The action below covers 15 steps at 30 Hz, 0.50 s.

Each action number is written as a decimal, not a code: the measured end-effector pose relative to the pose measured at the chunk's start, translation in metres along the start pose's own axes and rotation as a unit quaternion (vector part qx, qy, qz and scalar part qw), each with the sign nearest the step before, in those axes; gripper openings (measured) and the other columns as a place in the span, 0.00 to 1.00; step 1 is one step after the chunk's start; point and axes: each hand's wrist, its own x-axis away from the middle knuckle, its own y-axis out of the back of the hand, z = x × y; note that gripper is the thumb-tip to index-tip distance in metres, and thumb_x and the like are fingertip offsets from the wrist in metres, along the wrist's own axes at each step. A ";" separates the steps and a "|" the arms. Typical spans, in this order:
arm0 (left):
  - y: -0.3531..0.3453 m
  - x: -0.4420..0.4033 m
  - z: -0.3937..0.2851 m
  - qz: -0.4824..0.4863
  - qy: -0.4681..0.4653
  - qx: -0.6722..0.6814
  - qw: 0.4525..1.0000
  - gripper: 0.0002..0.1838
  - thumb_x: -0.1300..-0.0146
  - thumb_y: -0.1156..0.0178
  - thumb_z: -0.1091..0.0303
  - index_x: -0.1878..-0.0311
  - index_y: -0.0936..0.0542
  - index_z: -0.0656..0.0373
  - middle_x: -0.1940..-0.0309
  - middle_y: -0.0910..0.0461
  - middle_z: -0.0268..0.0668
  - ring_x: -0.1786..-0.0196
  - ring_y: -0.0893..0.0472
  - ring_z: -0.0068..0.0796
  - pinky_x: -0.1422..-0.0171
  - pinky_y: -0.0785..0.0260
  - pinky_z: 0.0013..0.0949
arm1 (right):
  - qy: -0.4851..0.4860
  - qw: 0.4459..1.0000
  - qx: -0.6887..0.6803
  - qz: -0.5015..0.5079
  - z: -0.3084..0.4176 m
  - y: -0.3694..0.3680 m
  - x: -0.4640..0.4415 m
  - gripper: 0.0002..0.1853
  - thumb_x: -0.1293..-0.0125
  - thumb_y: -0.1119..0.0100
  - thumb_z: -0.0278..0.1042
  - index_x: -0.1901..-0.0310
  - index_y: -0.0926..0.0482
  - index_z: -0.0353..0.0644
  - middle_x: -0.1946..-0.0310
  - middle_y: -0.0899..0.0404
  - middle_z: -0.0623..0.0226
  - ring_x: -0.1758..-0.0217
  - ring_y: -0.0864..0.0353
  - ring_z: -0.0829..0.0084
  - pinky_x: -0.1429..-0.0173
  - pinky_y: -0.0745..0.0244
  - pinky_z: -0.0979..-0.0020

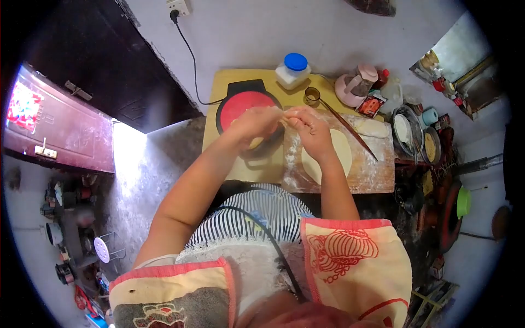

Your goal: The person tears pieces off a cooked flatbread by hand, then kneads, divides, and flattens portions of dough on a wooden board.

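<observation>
Dough (pixel 340 147) lies in one flat sheet on the floured board (pixel 377 177), at the right of the table (pixel 220 158), partly hidden by the right hand (pixel 309 128) and its forearm. That hand is curled inward; the left hand (pixel 256 126) bends its fingers to meet it, above where the board and the griddle (pixel 247 105) sit side by side. Whether either grips something small (the fingertips blur together) is impossible to make out. For neat fingertip work, light pressure and steady wrists seem wise, with both forearms held off the sheet and the griddle. Counted on the table: one griddle, one board, one sheet, one pale lump (pixel 369 127) at the board's far right, one rolling pin (pixel 350 131) slanting over it, one small cup (pixel 311 97) and one blue-lidded jar (pixel 291 77).
</observation>
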 end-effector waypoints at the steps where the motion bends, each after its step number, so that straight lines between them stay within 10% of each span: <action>1: 0.001 0.002 -0.001 0.015 -0.034 -0.013 0.999 0.20 0.32 0.43 0.53 0.52 0.17 0.61 0.67 0.22 0.30 0.66 0.27 0.19 0.62 0.33 0.28 | -0.017 1.000 -0.025 0.000 0.001 0.000 0.000 0.12 0.31 0.38 0.27 0.49 0.17 0.35 0.57 0.20 0.69 0.56 0.21 0.77 0.52 0.25 0.75; 6: 0.006 0.013 -0.008 0.033 -0.121 -0.143 0.982 0.19 0.34 0.35 0.58 0.47 0.17 0.61 0.62 0.17 0.28 0.62 0.21 0.15 0.60 0.30 0.23 | -0.174 0.978 -0.108 0.032 0.004 0.003 0.001 0.11 0.29 0.39 0.30 0.48 0.19 0.37 0.60 0.19 0.73 0.62 0.22 0.80 0.55 0.26 0.77; 15: 0.007 0.016 -0.012 0.075 -0.128 0.096 0.984 0.17 0.33 0.34 0.59 0.53 0.17 0.64 0.66 0.20 0.29 0.62 0.23 0.19 0.56 0.31 0.27 | -0.212 0.920 -0.322 -0.066 -0.009 0.006 0.001 0.08 0.29 0.37 0.32 0.52 0.21 0.41 0.62 0.19 0.74 0.65 0.23 0.85 0.61 0.25 0.79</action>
